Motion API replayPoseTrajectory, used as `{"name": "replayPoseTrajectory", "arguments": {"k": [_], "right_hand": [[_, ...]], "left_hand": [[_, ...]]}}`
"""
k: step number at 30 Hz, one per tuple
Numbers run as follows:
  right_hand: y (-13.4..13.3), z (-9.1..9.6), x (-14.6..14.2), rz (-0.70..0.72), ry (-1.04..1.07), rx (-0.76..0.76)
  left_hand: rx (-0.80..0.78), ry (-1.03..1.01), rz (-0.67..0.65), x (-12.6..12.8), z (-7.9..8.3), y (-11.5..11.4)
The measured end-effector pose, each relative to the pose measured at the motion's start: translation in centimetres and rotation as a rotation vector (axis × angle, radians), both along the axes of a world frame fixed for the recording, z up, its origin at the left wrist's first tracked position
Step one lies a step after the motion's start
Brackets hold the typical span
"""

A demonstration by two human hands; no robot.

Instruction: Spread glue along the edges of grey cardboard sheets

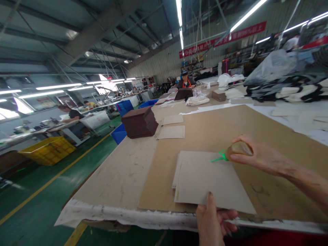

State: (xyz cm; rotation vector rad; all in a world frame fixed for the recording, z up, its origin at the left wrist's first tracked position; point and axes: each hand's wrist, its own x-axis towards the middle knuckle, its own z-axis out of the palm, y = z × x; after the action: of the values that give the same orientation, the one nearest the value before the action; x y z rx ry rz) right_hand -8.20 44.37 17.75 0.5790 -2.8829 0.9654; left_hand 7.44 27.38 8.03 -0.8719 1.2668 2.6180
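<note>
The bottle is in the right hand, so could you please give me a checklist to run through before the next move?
1. Bottle gripped in the right hand: ok.
2. Green nozzle over the top sheet: ok.
3. Nozzle tip touching the sheet: cannot tell.
4. Left hand at the sheet's near edge: ok.
5. Top sheet lined up with those beneath: not ok, a lower sheet sticks out on the left.

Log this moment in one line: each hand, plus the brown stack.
left hand: thumb on sheet's near edge | right hand: holding bottle, green nozzle by sheet's far edge | brown stack: on table
</note>
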Motion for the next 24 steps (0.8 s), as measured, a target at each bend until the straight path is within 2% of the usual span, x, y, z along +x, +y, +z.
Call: {"name": "replayPoseTrajectory", "arguments": {"k": [7, 11, 15, 24], "right_hand": [[4.6, -0.7, 0.6, -0.114, -0.006, 0.022], [4.9, -0.7, 0.7, -0.130, -0.007, 0.028], [2.3, -0.5, 0.8, -0.057, -0.031, -0.019], [-6.9, -0.7, -0.8, 0.137, -0.035, -0.112]], "left_hand": [[0.002, -0.003, 0.009, 0.0, 0.5, -0.1], [0.001, -0.022, 0.005, -0.1, 0.4, -0.1], [-0.016, -0.035, 0.013, -0.1, 0.1, 0.0], [-0.005, 0.004, 0.014, -0.1, -0.5, 0.1]]}}
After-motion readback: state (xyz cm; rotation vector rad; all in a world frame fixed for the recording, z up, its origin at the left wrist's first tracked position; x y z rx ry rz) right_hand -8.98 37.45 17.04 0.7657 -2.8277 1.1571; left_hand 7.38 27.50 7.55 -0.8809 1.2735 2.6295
